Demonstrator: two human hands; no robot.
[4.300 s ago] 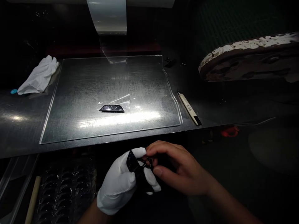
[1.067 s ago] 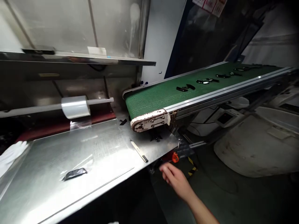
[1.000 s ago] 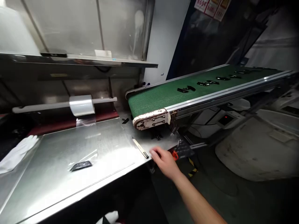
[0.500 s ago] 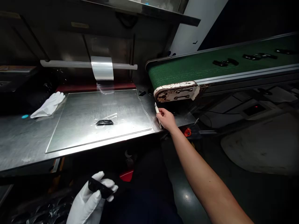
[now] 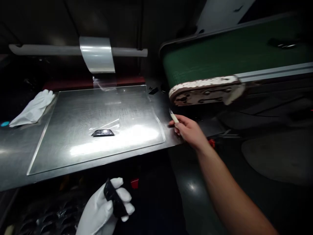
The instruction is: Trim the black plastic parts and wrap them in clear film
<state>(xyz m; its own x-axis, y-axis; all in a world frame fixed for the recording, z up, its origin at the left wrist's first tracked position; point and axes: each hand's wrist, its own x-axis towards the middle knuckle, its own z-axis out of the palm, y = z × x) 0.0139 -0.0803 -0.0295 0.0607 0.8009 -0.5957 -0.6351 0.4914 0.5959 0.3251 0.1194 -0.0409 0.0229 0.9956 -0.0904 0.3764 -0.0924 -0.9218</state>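
My left hand (image 5: 104,209), in a white glove, grips a small glossy black plastic part (image 5: 114,199) below the bench's front edge. My bare right hand (image 5: 189,130) is closed around a craft knife (image 5: 174,117) with a pale handle, its tip pointing away from me, over the bench's right end. On the glass sheet (image 5: 80,114) lies another black part (image 5: 102,133), flat, with a piece of clear film (image 5: 114,124) around it. Part of the knife's handle is hidden by my fingers.
A roll of clear film (image 5: 97,55) hangs on a white rod behind the glass. An unworn white glove (image 5: 34,107) lies at left. The green conveyor (image 5: 207,58) carries black parts at right. A tray of black parts (image 5: 51,218) sits at lower left.
The view has moved closer to the bench. My left hand has turned the black part to a steeper angle. My right hand still holds the knife near the bench's right end.
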